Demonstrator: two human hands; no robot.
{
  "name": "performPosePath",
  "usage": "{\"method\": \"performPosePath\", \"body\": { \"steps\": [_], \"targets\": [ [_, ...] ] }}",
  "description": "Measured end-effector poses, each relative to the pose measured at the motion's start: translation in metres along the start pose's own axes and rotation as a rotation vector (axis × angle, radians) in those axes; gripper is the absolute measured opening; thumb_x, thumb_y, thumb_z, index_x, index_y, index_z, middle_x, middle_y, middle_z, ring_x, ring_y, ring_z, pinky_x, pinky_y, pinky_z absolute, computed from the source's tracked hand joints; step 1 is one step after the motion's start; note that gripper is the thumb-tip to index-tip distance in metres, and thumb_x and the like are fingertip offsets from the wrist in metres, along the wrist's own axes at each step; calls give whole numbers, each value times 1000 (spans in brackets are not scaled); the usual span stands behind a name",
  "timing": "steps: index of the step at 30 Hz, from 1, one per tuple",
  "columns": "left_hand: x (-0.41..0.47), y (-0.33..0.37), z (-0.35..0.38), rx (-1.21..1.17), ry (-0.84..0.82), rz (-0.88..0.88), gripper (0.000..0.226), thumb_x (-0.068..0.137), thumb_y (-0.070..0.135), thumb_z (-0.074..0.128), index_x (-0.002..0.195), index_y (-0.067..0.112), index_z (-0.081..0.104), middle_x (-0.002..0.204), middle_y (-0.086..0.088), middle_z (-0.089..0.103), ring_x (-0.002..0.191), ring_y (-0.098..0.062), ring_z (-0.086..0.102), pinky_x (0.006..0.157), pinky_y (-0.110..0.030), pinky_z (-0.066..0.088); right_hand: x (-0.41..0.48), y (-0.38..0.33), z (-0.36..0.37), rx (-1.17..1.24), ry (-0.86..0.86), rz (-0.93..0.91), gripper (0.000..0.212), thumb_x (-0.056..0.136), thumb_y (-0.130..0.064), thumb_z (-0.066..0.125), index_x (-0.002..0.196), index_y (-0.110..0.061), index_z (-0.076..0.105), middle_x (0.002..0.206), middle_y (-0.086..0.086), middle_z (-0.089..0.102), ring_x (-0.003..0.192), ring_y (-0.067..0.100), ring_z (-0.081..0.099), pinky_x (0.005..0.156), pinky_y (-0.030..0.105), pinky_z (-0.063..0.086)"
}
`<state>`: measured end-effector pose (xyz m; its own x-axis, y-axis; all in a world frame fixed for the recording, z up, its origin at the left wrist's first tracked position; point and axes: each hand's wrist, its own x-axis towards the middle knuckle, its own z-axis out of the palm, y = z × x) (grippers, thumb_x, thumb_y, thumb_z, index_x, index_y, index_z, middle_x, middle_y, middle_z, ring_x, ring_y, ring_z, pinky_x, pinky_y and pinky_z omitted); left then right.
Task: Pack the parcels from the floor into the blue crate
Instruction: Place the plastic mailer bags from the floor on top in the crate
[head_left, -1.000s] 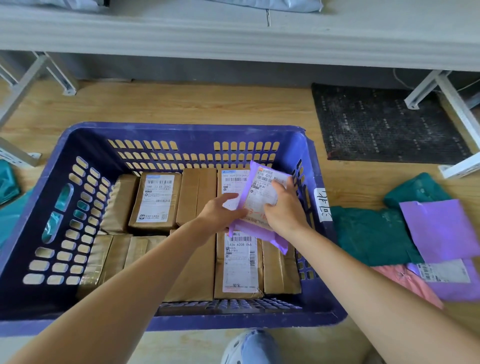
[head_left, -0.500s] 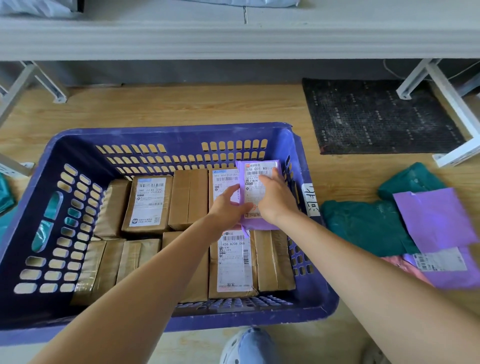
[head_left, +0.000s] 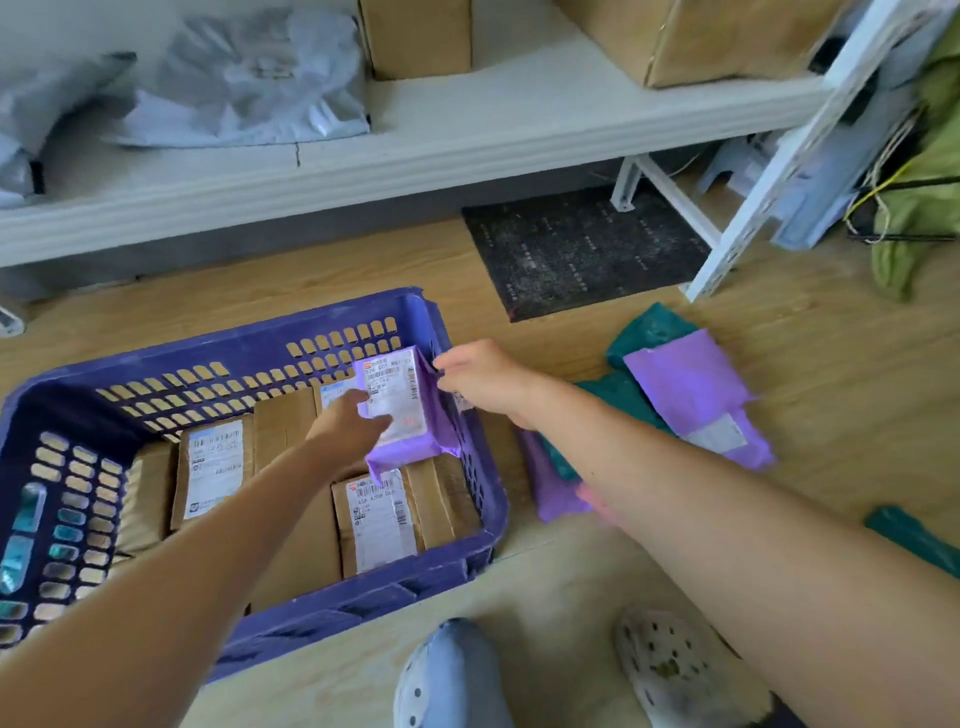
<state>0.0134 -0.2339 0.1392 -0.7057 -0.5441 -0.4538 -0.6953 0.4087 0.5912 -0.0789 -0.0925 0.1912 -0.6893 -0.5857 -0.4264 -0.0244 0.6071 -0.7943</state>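
A flat purple plastic mailer (head_left: 410, 415) with a white label is held tilted over the far right corner of the blue slotted plastic crate (head_left: 363, 603). Its long axis runs from the crate's far wall towards its near wall, and its lower end hangs close above the brown cardboard boxes (head_left: 283, 418) that line the crate's bottom. The left hand (head_left: 348, 423) is closed on the mailer's left edge, inside the crate. The right hand (head_left: 480, 374) is at the mailer's upper right edge, above the crate's right wall; whether the plastic is pinched or merely touched cannot be told through the blur. The hands are thus kept apart, one on each long side. The step in hand is judged to be the laying down of this mailer: it would need lowering flat onto the boxes, with the right wall tight beside it and open room towards the crate's left half. A purple soft parcel (head_left: 696, 395) and a teal soft parcel (head_left: 649, 327) lie on the wooden floor (head_left: 831, 405) right of the crate, nearer the right hand, so the packing is judged unfinished
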Motion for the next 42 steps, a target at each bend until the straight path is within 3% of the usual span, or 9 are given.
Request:
{"method": "performPosePath", "body": {
  "steps": [5, 9, 12, 16, 20, 25, 33, 37, 42],
  "targets": [
    [-34, 69, 9, 34, 62, 217, 47, 93, 24, 57, 138, 17, 44, 134, -13, 51, 107, -28, 53, 84, -32, 42, -56, 11, -66, -9, 162, -38, 31, 89, -2, 52, 117, 10, 60, 116, 16, 62, 105, 29, 55, 78, 27, 45],
    [-63, 131, 40, 59, 5, 382, 48, 91, 21, 59, 136, 19, 46, 134, -14, 47, 103, -26, 53, 85, -29, 41, -102, 38, -123, 68, 293, -5, 34, 89, -5, 56, 122, 0, 62, 125, 12, 61, 116, 25, 55, 100, 33, 45],
    [-81, 174, 72, 104, -39, 508, 48, 88, 19, 62, 134, 19, 48, 134, -12, 50, 114, -27, 54, 85, -27, 42, -134, 70, -162, 118, 414, 37, 34, 88, -5, 56, 121, 1, 61, 109, 14, 63, 102, 26, 59, 89, 34, 48],
    [-102, 219, 128, 122, -167, 587, 51, 86, 19, 65, 134, 18, 47, 126, -10, 55, 104, -23, 57, 80, -26, 43, -169, 130, -204, 289, 574, 90, 34, 87, 0, 57, 121, -3, 61, 98, 4, 57, 88, 16, 53, 67, 21, 44],
    [-110, 243, 191, 85, -302, 634, 54, 80, 27, 70, 129, 19, 50, 120, -6, 58, 100, -22, 59, 81, -30, 49, -206, 195, -239, 472, 742, 152, 24, 85, 3, 58, 107, -6, 64, 80, -1, 58, 78, 12, 53, 74, 28, 48],
    [-118, 259, 283, 139, -425, 654, 50, 85, 13, 66, 132, 13, 48, 124, -6, 52, 111, -18, 49, 83, -19, 33, -247, 286, -271, 592, 854, 299, 41, 88, -8, 59, 128, -15, 56, 106, 9, 57, 98, 20, 56, 99, 42, 47],
    [-127, 268, 411, 200, -674, 635, 50, 87, 16, 64, 134, 20, 47, 136, -10, 46, 127, -20, 45, 84, -25, 39, -291, 419, -274, 656, 1011, 512, 46, 88, -7, 56, 132, -19, 51, 117, 10, 59, 98, 17, 55, 93, 35, 49],
    [-123, 262, 464, 252, -750, 615, 45, 90, 16, 61, 133, 23, 49, 129, -9, 48, 120, -18, 49, 80, -24, 39, -298, 476, -260, 686, 1061, 619, 50, 87, -3, 57, 135, -14, 49, 119, 6, 51, 89, 14, 53, 71, 26, 43],
    [-112, 242, 527, 390, -807, 639, 42, 91, 12, 58, 132, 16, 52, 122, -7, 54, 110, -21, 55, 80, -19, 45, -307, 523, -244, 715, 1021, 736, 58, 88, -4, 58, 142, -14, 41, 138, 8, 46, 113, 18, 49, 96, 31, 43]
  ]
}}
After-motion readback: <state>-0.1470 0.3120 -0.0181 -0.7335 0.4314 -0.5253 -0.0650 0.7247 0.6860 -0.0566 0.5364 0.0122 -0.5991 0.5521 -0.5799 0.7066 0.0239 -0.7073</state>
